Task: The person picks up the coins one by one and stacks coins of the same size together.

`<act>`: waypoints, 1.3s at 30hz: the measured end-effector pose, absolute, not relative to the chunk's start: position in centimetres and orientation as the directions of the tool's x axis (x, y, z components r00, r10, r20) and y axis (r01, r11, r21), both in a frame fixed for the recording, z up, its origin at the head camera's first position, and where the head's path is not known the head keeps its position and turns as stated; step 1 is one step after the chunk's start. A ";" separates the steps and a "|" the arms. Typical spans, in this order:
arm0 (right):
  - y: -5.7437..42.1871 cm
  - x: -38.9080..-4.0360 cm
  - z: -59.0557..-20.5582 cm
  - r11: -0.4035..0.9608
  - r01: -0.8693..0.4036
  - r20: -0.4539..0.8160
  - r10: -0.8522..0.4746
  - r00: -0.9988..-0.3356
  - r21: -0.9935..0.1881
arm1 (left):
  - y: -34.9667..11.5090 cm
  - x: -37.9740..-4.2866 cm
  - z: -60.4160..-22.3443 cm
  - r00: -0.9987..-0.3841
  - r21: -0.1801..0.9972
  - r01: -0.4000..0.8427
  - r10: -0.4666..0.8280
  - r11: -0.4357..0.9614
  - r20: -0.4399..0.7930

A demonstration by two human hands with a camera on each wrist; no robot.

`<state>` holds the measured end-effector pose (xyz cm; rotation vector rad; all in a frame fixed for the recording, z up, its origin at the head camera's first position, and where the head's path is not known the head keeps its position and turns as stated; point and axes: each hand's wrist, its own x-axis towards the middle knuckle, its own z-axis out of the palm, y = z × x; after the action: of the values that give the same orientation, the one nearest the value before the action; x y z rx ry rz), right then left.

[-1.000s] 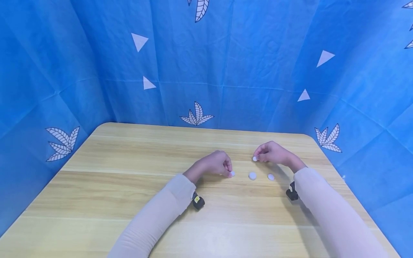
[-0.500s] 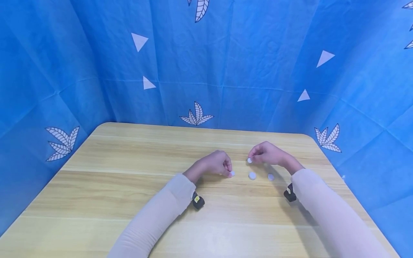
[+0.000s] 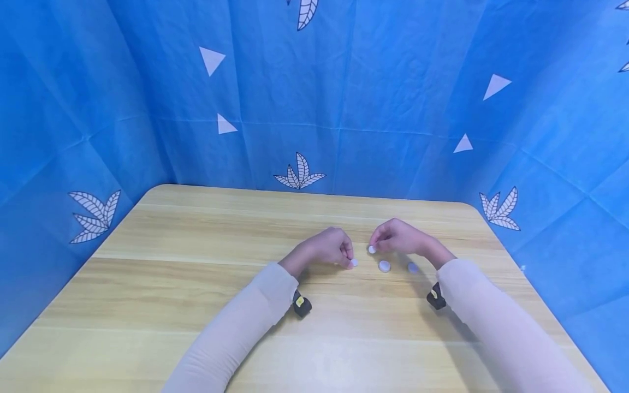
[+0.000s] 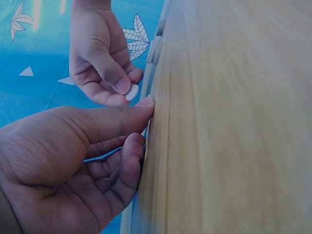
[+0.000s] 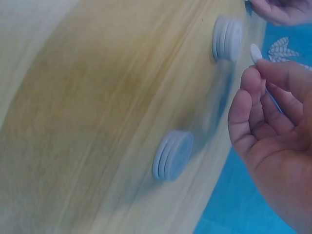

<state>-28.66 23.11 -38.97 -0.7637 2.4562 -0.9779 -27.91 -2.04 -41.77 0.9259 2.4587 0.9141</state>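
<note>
A wooden table [image 3: 196,305] is seen from above, enclosed by a blue cloth [image 3: 123,109] printed with white leaves and triangles. Two arms in pale sleeves [image 3: 236,333] are stretched over the table.

The left hand [image 3: 328,249] is rested near the middle of the table with its fingers curled, and a small white disc [image 3: 354,263] is pinched against the wood between its thumb and fingertips. In the left wrist view the thumb tip [image 4: 145,102] is pressed to the tabletop.

The right hand [image 3: 397,238] is held just beside the left, slightly above the table. A second white disc [image 3: 372,249] is pinched between its thumb and forefinger, close to the left hand's disc but apart from it.

Two ridged white discs are laid flat on the table beneath the right hand: one [image 3: 385,266] between the hands, the other [image 3: 413,267] near the right wrist. A small black device [image 3: 301,305] is worn under each wrist.
</note>
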 end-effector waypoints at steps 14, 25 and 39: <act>21.6 -28.1 -39.4 0.567 -0.335 -0.177 -0.663 -0.727 -0.752 | -2.2 -27.8 -41.8 -0.724 0.694 0.443 0.683 0.568 -0.098; 20.3 -27.6 -39.0 0.581 -0.327 -0.191 -0.656 -0.730 -0.745 | -2.1 -27.8 -41.7 -0.728 0.702 0.426 0.677 0.571 -0.110; 19.4 -27.4 -39.3 0.583 -0.184 -0.266 -0.599 -0.755 -0.791 | -2.1 -27.7 -41.5 -0.725 0.715 0.418 0.680 0.561 -0.109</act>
<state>-27.40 19.40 -39.29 -0.6234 2.2977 -1.0657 -27.69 -2.07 -41.52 0.8943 2.4241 0.9666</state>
